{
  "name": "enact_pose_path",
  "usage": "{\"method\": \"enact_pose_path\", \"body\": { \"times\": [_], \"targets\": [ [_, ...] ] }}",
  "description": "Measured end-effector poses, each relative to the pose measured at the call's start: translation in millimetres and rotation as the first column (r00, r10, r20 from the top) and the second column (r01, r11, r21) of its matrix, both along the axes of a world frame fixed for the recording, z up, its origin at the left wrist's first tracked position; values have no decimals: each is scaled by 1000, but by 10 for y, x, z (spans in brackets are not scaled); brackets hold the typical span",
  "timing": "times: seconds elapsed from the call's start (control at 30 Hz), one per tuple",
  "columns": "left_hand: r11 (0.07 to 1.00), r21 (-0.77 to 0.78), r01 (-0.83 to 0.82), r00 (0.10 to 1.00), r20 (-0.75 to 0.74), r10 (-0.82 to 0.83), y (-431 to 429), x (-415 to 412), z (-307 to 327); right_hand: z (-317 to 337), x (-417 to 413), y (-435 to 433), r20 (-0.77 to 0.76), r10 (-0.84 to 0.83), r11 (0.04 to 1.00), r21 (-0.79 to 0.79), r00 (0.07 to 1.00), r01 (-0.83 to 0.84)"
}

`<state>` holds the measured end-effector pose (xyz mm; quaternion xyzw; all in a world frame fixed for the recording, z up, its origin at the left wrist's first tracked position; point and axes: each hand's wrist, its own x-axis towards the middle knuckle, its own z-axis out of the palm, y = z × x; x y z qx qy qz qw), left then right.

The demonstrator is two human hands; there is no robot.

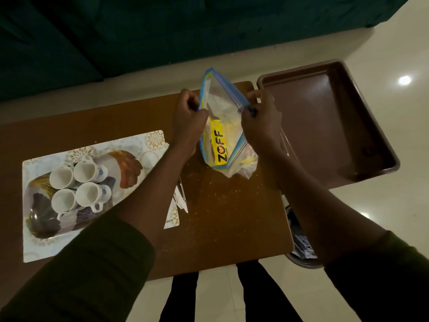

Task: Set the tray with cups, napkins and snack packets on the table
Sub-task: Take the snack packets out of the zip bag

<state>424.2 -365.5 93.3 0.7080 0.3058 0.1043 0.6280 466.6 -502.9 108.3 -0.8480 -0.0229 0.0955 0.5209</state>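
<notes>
Dim light falls on the brown counter (227, 205), where left hand (189, 119) and right hand (261, 122), fingers pinching opposite lips of the zip bag (222, 126) near its far edge, should part it evenly so the yellow packet (219, 146) slides out untorn.

The word "ZOFF" stands in black letters on a yellow snack packet (220, 145) inside the clear zip bag (222, 126). On a white patterned card (172, 218) on the desk, the letters "UBER" can be read; the beginning is hidden.
</notes>
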Motion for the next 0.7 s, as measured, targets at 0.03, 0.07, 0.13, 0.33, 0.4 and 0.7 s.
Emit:
{"method": "enact_pose_path", "body": {
  "times": [0.03,0.07,0.13,0.33,0.4,0.7],
  "targets": [
    [1000,5,-8,999,52,8,27,15,51,51,0,12,73,50,998,-42,996,-48],
    [1000,15,-12,995,102,10,51,32,105,106,3,39,135,107,992,-78,985,-97],
    [999,28,-26,985,171,21,102,77,219,237,-4,129,247,183,980,-129,952,-155],
    [984,125,125,957,247,-153,213,228,623,653,23,326,515,285,957,-207,809,-205],
    [964,95,248,942,209,-263,163,250,701,697,64,299,420,378,923,-234,825,-304],
    [920,-36,391,918,84,-387,1,27,423,-101,-73,205,-627,308,892,-73,716,-447]
  ]
}}
